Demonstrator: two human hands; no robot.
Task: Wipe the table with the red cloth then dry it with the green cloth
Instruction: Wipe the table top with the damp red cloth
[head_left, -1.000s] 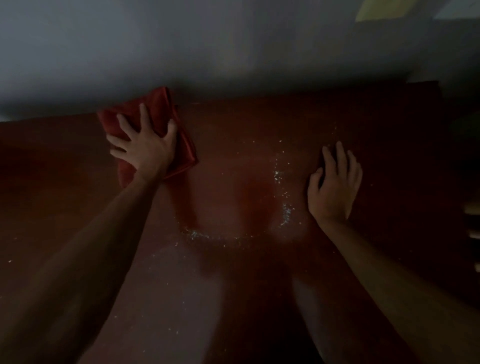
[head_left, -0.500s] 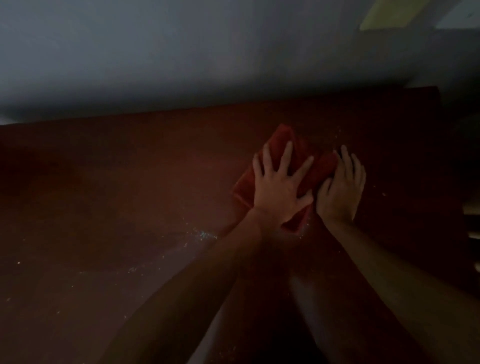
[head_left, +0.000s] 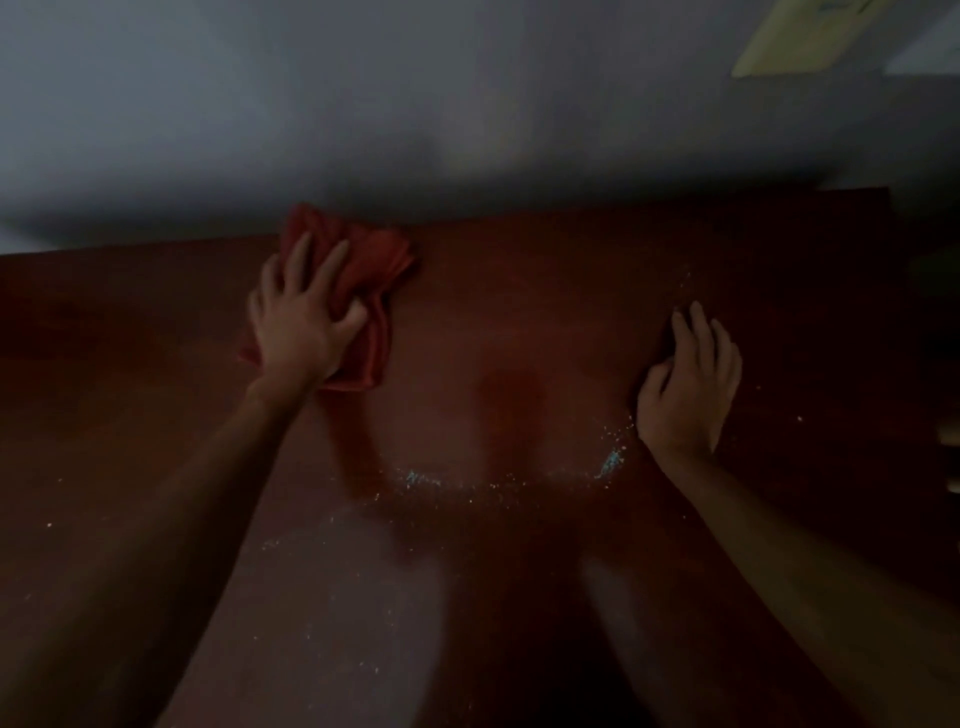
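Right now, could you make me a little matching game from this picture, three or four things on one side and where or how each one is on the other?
Things:
1. red cloth
2. left hand
3. right hand
4. pale specks

Places or states:
A. rests on bare table, fingers loosely curled, holding nothing
B. bunched at the table's far edge, near the wall
C. scattered in an arc on the tabletop nearer the person
D. pressed on top of the cloth, fingers spread

Pairs: 1-B, 2-D, 3-A, 4-C
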